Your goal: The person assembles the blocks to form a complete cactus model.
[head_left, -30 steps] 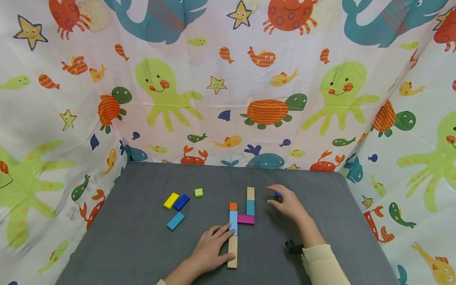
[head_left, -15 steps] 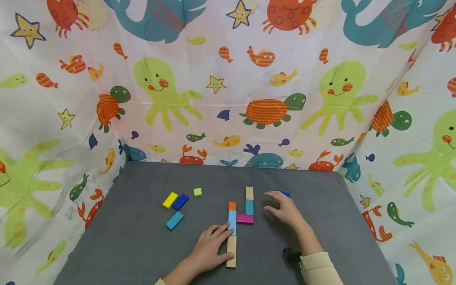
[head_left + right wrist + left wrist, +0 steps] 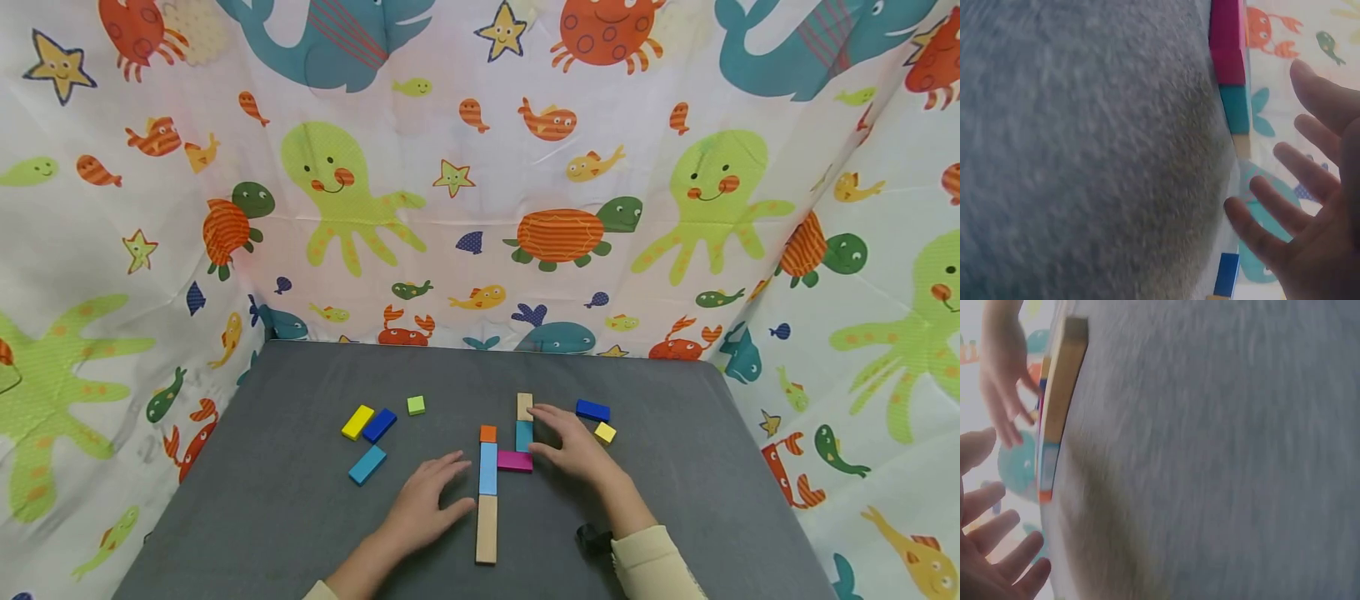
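Observation:
A flat figure of toy blocks lies on the grey table. Its left column runs from a long plain wooden block (image 3: 487, 530) through a light blue block (image 3: 488, 469) to an orange cube (image 3: 488, 433). A magenta block (image 3: 514, 461) joins it to a teal block (image 3: 524, 436), with a short wooden block (image 3: 524, 407) at the far end. My left hand (image 3: 423, 504) hovers left of the column, fingers spread, holding nothing. My right hand (image 3: 573, 446) is beside the teal and wooden blocks, fingertips overlapping their right edge in the head view; its fingers are loosely extended in the right wrist view.
Right of the figure lie a dark blue block (image 3: 593, 410) and a yellow cube (image 3: 604, 432). To the left are a yellow block (image 3: 357, 422), another dark blue block (image 3: 380, 426), a blue block (image 3: 367, 465) and a green cube (image 3: 416, 405). A patterned curtain (image 3: 465, 317) borders the table.
My left hand has come off the light blue and long wooden blocks and moved left. My right hand has moved left to the teal block, uncovering the dark blue block and yellow cube.

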The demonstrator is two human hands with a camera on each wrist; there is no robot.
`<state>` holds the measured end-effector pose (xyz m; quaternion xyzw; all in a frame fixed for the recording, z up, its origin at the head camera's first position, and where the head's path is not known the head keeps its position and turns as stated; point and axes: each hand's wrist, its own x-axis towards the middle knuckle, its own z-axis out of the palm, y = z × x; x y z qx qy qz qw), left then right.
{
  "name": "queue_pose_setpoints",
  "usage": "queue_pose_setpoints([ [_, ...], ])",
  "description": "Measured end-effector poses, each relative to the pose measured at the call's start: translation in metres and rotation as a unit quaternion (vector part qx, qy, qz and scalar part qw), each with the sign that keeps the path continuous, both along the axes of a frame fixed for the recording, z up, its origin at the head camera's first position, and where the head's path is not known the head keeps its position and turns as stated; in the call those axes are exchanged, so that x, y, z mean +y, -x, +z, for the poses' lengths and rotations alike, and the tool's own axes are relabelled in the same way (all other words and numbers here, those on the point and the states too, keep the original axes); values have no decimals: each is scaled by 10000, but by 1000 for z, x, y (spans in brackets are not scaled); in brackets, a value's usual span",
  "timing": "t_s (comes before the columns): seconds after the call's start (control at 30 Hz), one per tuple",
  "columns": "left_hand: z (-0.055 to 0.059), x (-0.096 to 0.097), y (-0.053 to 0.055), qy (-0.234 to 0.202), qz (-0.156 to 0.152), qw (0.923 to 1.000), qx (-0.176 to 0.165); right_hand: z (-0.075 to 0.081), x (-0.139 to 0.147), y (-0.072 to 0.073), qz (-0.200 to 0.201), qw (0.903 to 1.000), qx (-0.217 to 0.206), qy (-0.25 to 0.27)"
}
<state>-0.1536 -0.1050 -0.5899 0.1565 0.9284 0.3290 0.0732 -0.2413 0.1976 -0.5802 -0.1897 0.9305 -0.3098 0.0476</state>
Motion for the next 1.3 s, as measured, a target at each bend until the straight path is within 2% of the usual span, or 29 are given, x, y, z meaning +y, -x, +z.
queue_pose_setpoints([
  [0.23, 9, -39, 9, 201, 656, 9943, 816, -2, -6, -2, 98, 9997, -106, -212],
  [0.4, 9, -76, 16, 467, 1174, 9864, 1050, -2, -8, -4, 86, 9994, -200, -279],
  [0.53, 9, -100, 18, 800, 1531, 9805, 941, -3, -8, -4, 94, 9986, -192, -488],
  [0.7, 11, -116, 20, 1071, 1625, 9792, 573, -3, -8, -5, 88, 9972, -268, -686],
  [0.87, 9, -120, 21, 1123, 1538, 9812, 321, 0, -8, -5, 83, 9971, -271, -705],
  [1.07, 5, -121, 23, 980, 1603, 9822, -48, 2, -9, -5, 231, 9968, -233, -727],
  [1.3, 3, -120, 22, 727, 1501, 9860, -51, 0, -11, -5, 260, 9958, -196, -858],
])
